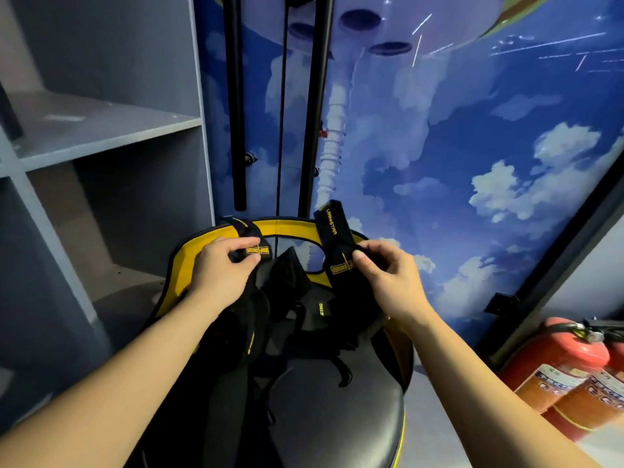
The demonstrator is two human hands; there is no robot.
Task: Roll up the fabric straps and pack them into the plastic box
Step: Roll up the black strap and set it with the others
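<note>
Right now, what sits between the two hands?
In the head view, a bunched fold of black fabric rises between the left hand and right hand, before the chair's yellow-trimmed opening.

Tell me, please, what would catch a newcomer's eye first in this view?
Probably the two hands at centre: the left hand and right hand each pinch a black strap with yellow lettering above a black and yellow seat. Behind it spreads a blue sky mural; red fire extinguishers stand at lower right.

The black straps merge into one dark tangle on the chair so that single straps cannot be counted, their small yellow lettering is mostly unreadable, and the fire extinguishers are cut off by the right edge.
</note>
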